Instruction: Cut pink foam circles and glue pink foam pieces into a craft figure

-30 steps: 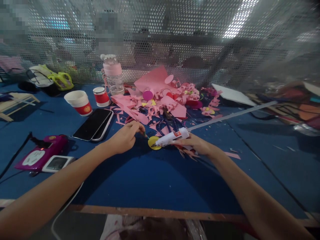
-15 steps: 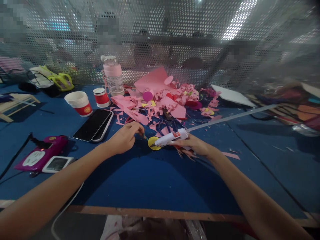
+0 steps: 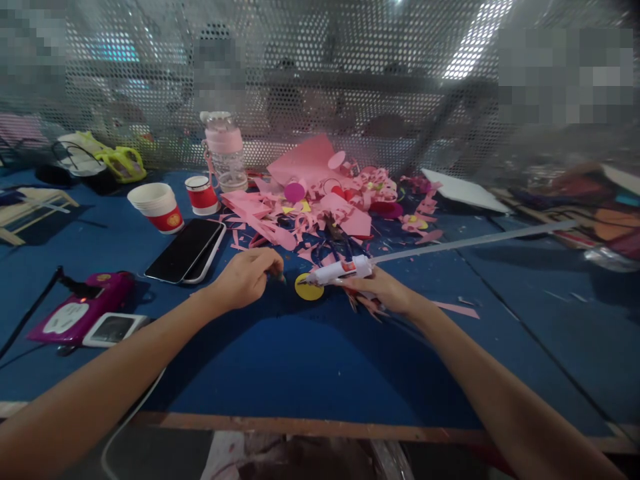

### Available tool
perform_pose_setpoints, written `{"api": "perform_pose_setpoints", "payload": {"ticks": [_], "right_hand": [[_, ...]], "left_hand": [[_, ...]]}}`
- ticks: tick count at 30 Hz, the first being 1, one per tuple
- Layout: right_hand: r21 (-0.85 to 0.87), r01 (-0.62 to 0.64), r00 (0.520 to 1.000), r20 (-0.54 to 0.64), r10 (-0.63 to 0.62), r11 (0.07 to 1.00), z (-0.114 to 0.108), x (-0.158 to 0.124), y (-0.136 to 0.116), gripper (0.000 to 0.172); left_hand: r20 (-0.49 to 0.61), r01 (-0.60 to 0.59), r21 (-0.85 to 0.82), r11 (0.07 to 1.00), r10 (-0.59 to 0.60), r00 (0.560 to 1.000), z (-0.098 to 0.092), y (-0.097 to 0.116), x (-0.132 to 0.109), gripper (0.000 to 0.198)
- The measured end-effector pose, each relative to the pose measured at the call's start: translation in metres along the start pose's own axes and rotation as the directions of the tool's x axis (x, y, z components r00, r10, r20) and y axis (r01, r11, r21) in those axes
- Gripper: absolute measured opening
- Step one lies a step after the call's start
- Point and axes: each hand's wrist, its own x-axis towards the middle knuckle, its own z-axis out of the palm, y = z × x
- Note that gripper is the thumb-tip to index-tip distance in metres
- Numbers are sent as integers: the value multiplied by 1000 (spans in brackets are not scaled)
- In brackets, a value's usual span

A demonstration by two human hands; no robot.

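Note:
A small yellow paper disc [image 3: 307,289] lies flat on the blue table [image 3: 320,360]. My right hand [image 3: 380,291] grips a white glue gun [image 3: 343,270] whose nozzle points left, just above the disc. A long clear glue stick [image 3: 470,241] trails from the gun's back to the right. My left hand [image 3: 247,275] sits just left of the disc with fingers pinched on a thin dark-green piece that I cannot make out well. Pink paper scraps lie under my right hand.
A heap of pink paper cuttings [image 3: 325,193] lies behind the hands. To the left are two stacked phones [image 3: 187,250], two red-and-white paper cups [image 3: 155,205], a pink-capped bottle [image 3: 224,150], a magenta device [image 3: 80,308] and a small white gadget [image 3: 113,328]. A perforated metal screen [image 3: 320,80] closes the back.
The glue gun's nozzle has lifted slightly up off the yellow disc. My left hand has drawn back a little to the left, away from the disc.

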Motion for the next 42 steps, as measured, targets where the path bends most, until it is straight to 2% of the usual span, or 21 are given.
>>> {"api": "perform_pose_setpoints", "payload": {"ticks": [5,8,27,34,38,42], "right_hand": [[-6,15,1000,8,-15,1000,0,1,1,36],[4,13,999,-32,-13,1000,3,1,-1,34],[-17,-4,999,-37,4,1000,7,2,-4,33],[-36,-15,997,-77,13,999,5,2,-1,35],[-36,-16,999,-45,14,999,5,1,-2,34],[-26,-17,995,-97,15,1000,5,1,-3,34]], "left_hand": [[46,4,22,1000,-5,999,1,1,0,36],[65,6,56,998,-10,998,1,1,0,34],[69,-2,58,998,-2,998,2,1,0,35],[60,-17,55,998,13,998,1,1,1,35],[64,-24,71,997,20,998,1,1,0,34],[57,-38,71,997,34,998,2,0,0,34]]}}
